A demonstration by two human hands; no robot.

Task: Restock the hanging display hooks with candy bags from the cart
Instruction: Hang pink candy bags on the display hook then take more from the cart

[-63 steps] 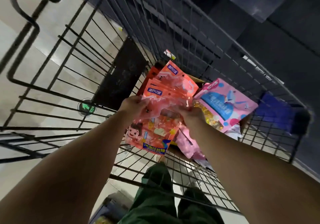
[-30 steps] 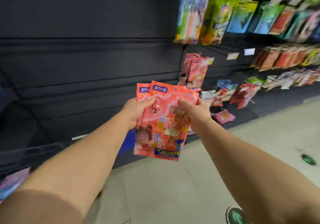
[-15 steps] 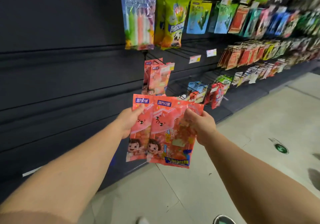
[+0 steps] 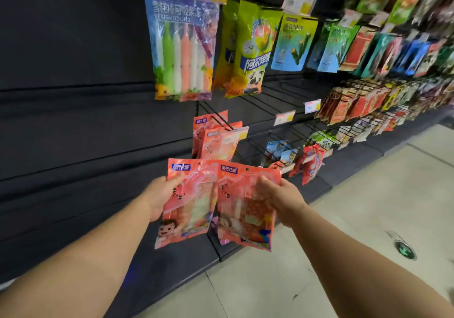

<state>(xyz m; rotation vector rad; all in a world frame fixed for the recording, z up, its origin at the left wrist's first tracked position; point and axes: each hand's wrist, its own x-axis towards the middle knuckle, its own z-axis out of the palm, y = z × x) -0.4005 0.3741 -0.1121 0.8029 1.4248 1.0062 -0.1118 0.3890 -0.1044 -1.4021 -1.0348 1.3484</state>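
My left hand (image 4: 159,193) grips one red candy bag (image 4: 189,204) by its left edge. Beside it, my right hand (image 4: 282,198) grips a second red candy bag (image 4: 243,209) near its upper right side. Both bags hang upright with a punched hole at the top. Just above them, matching red bags (image 4: 218,138) hang on a display hook (image 4: 221,121) of the dark wall. The cart is out of view.
A blue bag of coloured sticks (image 4: 181,44) and green-yellow bags (image 4: 248,49) hang higher up. Several bare wire hooks (image 4: 272,101) with price tags (image 4: 284,117) jut out to the right, before rows of other snacks. A pale tiled floor (image 4: 344,219) lies below.
I have turned from the cart to the hook wall with the red bags. The two bags, overlapped before, are now spread apart, one in each hand, closer to the hanging red bags.
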